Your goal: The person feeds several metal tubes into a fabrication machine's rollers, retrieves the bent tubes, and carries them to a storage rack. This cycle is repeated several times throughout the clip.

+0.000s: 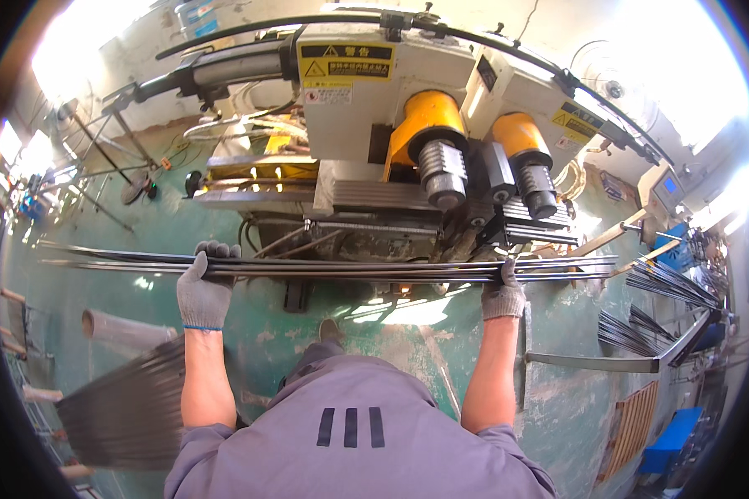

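A bundle of several long, thin dark metal rods [349,268] lies level across my front, held in both hands. My left hand [208,287], in a grey knit glove, is closed around the bundle left of its middle, thumb on the near side. Toward the right end, my right hand [503,291], gloved alike, is wrapped round the same rods. The rod ends fan slightly apart at the left. Just beyond the bundle stands a large machine [349,108] with two orange-housed, ridged metal roller heads [443,170].
Another stack of dark rods [129,403] lies low at the left, beside a pale tube [125,328]. More rods [670,287] rest on a metal frame [599,363] at the right. A control panel [667,190] stands at the far right, with a wooden pallet [628,432] below.
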